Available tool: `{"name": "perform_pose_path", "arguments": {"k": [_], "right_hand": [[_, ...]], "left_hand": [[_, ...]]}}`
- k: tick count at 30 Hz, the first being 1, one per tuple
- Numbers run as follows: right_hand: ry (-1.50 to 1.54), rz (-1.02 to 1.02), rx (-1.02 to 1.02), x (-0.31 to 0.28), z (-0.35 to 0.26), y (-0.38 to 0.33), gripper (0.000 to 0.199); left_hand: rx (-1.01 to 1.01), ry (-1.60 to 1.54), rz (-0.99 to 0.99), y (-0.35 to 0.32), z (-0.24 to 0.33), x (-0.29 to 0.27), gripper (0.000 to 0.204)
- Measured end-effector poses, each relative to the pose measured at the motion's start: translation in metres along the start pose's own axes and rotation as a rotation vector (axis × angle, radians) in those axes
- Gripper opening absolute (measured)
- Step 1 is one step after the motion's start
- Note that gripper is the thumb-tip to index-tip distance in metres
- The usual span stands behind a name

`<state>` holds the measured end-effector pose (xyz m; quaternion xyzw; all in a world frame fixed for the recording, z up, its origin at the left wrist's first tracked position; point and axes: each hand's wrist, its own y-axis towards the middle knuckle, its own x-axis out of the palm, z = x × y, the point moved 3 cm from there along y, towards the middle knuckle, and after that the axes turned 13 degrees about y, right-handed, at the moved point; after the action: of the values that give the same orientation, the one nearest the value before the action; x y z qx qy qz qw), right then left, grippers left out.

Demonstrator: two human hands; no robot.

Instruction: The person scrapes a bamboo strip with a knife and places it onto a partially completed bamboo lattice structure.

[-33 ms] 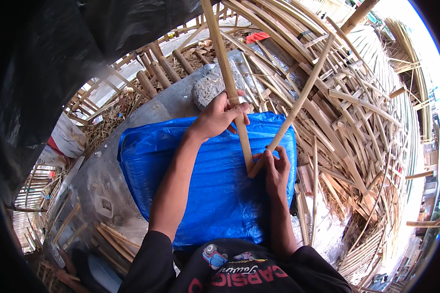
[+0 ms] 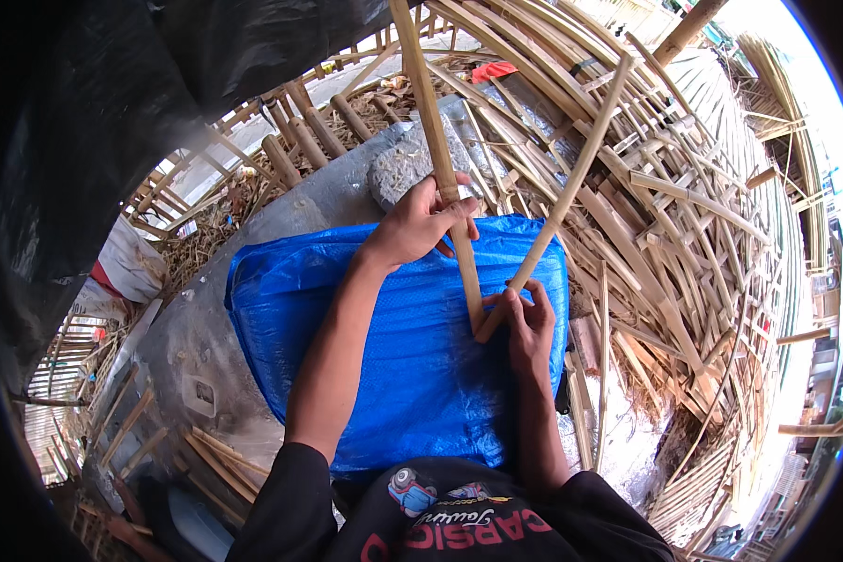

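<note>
The left hand [image 2: 420, 223] clamps one long tan bamboo strip [image 2: 437, 150]; the right hand [image 2: 526, 321] pinches another bamboo strip [image 2: 560, 201] where they meet over a blue tarpaulin [image 2: 412, 356]. Splintery edges could cut the fingers if either strip slides.

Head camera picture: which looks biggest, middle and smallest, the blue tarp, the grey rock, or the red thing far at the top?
1. Blue tarp, by far the largest, spread under both hands.
2. Grey rock, mid-sized, just beyond the left hand.
3. Red thing, smallest; it lies farther from the camera, so its true size is unsure.
</note>
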<state>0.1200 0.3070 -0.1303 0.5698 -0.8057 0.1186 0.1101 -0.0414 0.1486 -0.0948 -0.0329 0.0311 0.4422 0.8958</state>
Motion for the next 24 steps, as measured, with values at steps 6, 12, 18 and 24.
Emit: {"name": "perform_pose_path", "arguments": {"k": [6,12,18,24], "right_hand": [[-0.074,-0.093,0.008,-0.003,0.001,0.0,0.024],[-0.09,-0.094,0.008,-0.001,0.003,0.0,0.027],[-0.113,-0.056,0.024,0.0,-0.002,0.0,0.03],[0.009,0.023,0.002,-0.005,0.005,0.004,0.034]], "left_hand": [[-0.04,0.094,-0.032,-0.002,0.007,0.004,0.047],[-0.028,0.002,-0.003,0.002,0.0,-0.001,0.048],[-0.107,-0.144,0.174,0.004,-0.002,-0.009,0.043],[-0.13,-0.3,0.263,0.003,-0.006,-0.019,0.031]]}}
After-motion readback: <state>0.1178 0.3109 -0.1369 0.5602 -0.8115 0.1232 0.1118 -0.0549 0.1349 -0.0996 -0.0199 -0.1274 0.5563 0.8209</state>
